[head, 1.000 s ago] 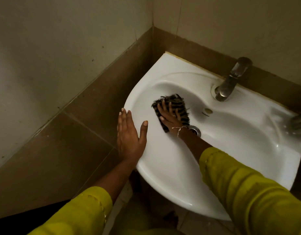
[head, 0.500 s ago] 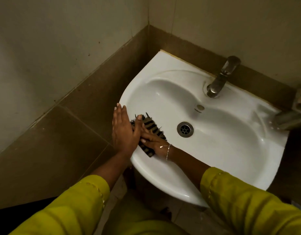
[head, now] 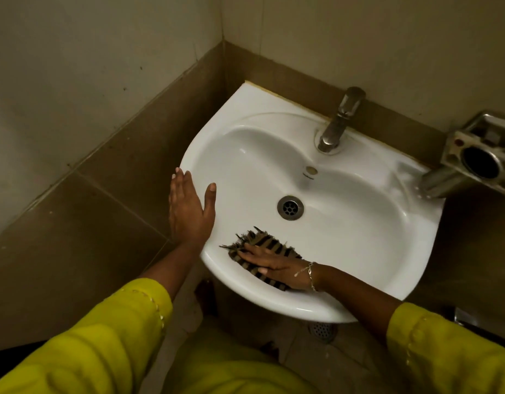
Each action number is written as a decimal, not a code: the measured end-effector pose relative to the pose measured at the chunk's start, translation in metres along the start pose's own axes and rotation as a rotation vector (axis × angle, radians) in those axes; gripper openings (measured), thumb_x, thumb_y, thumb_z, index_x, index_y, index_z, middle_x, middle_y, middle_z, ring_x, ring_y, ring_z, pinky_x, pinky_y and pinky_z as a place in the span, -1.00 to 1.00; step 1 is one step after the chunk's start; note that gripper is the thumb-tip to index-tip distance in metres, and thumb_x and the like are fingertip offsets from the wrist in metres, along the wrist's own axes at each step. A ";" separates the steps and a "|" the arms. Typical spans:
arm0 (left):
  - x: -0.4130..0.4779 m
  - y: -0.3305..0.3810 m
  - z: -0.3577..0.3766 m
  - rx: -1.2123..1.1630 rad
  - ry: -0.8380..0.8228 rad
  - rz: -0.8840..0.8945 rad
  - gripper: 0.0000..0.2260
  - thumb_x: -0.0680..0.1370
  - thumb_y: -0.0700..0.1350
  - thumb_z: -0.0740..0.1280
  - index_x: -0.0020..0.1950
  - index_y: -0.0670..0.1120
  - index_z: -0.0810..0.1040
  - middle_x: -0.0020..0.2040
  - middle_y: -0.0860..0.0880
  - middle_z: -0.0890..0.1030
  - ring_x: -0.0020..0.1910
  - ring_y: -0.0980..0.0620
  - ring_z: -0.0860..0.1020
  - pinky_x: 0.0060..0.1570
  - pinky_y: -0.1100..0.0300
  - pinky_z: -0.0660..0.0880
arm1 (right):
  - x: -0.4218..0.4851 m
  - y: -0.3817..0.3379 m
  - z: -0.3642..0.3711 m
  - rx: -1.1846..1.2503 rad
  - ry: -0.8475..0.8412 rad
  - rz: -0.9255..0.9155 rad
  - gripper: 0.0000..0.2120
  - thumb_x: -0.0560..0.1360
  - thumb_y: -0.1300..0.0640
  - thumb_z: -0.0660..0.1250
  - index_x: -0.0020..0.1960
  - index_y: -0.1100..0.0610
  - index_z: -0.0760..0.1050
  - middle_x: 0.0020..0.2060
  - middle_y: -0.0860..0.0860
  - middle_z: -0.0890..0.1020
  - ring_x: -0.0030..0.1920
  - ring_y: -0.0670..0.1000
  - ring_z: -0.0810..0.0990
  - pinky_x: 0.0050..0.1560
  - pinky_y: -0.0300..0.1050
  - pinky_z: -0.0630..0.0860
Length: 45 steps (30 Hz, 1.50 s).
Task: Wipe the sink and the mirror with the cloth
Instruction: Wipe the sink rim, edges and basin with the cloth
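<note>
A white sink (head: 359, 223) hangs in the corner of a tiled bathroom. My right hand (head: 277, 267) lies flat on a striped dark cloth (head: 269, 245), pressing it against the near inner wall of the basin, below the drain (head: 290, 207). My left hand (head: 188, 211) rests flat on the sink's left rim, fingers together, thumb spread inward, holding nothing. No mirror is in view.
A metal tap (head: 339, 120) stands at the back of the sink. A metal soap holder (head: 481, 157) juts from the wall at the right. Brown tiled walls close in on the left and behind. A floor drain (head: 322, 331) shows under the sink.
My right hand has slid the cloth from the far left of the basin around the left side to the near inner wall. My left hand has stayed on the left rim.
</note>
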<state>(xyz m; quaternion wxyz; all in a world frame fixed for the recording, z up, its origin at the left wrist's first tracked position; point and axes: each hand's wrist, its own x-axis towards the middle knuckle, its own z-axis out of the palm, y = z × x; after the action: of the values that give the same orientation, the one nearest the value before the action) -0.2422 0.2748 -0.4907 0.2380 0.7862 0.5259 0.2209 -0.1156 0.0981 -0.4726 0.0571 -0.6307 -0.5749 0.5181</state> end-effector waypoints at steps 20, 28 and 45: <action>0.000 -0.002 0.000 -0.001 0.016 0.005 -0.35 0.49 0.16 0.00 0.45 -0.22 0.15 0.51 -0.17 0.12 0.51 -0.10 0.07 0.45 0.09 0.01 | -0.038 0.119 -0.046 -0.777 -0.030 0.390 -0.47 0.64 0.15 -0.08 0.50 -0.04 -0.26 0.51 0.00 -0.23 0.51 0.08 -0.20 0.48 0.03 -0.16; 0.000 -0.002 -0.001 0.025 0.012 0.000 -0.30 0.47 0.23 -0.03 0.45 -0.22 0.15 0.52 -0.17 0.11 0.51 -0.09 0.06 0.45 0.10 0.00 | 0.013 0.116 -0.069 -1.029 0.268 0.327 -0.49 0.41 0.16 0.20 0.37 0.06 0.36 0.31 0.09 0.48 0.27 0.14 0.51 0.35 0.14 0.26; -0.001 -0.001 -0.001 0.034 0.003 0.010 -0.21 0.41 0.31 -0.11 0.45 -0.21 0.14 0.52 -0.17 0.11 0.51 -0.08 0.05 0.45 0.12 -0.02 | 0.113 0.065 -0.063 -0.692 0.481 0.382 -0.45 0.62 0.17 -0.06 0.51 0.09 -0.25 0.52 0.08 -0.17 0.51 0.12 -0.18 0.48 0.04 -0.15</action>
<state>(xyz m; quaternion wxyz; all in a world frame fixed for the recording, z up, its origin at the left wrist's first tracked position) -0.2434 0.2744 -0.4905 0.2227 0.7922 0.5262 0.2144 -0.0493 0.1986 -0.5539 -0.1216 -0.8094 -0.5582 0.1359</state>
